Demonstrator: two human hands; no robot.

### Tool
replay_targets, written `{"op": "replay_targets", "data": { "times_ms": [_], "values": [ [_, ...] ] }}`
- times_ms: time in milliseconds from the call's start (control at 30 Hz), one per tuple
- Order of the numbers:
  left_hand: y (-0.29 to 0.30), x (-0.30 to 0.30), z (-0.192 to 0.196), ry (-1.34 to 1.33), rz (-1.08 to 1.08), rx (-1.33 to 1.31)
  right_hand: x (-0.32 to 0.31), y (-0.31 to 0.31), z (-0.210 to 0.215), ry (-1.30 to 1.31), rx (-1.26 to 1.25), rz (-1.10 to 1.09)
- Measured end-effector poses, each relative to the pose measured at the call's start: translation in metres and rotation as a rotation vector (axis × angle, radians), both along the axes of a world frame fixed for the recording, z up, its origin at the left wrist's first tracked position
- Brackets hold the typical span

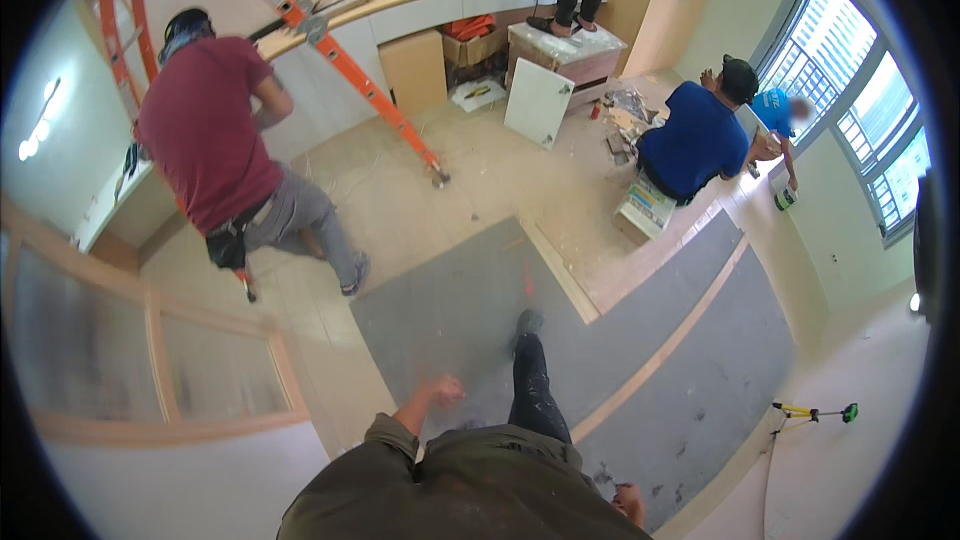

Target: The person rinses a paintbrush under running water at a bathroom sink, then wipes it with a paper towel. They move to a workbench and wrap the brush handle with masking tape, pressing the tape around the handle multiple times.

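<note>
The left hand is curled into a loose fist, well apart from the right hand, whose grip I can't tell. Grey sheeting covers the lower-middle floor, its pale strip slanting toward upper right. A label marks the orange ladder, upper left.

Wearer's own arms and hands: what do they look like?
Left hand and right hand: no gloves visible. Left sleeve: olive-brown, ending short of the wrist, forearm bare. Right cuff can't be made out. Finer markings too small to tell.
</note>
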State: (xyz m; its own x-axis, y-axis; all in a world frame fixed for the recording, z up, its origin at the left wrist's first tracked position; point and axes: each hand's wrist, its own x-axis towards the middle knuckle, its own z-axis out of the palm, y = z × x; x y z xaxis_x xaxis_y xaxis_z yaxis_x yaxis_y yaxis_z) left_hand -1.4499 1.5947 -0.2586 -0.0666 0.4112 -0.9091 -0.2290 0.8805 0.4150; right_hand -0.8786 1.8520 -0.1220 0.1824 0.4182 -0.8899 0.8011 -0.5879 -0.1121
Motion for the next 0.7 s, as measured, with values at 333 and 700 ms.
{"op": "replay_targets", "data": {
  "times_ms": [333, 700],
  "values": [
    [0.206, -0.212, 0.039, 0.155, 0.379, 0.008, -0.376, 0.386, -0.048, 0.268, 0.914, 0.989],
    [0.362, -0.499, 0.016, -0.04, 0.701, 0.078, -0.888, 0.574, 0.062, 0.382, 0.75, 1.123]
  ]
}}
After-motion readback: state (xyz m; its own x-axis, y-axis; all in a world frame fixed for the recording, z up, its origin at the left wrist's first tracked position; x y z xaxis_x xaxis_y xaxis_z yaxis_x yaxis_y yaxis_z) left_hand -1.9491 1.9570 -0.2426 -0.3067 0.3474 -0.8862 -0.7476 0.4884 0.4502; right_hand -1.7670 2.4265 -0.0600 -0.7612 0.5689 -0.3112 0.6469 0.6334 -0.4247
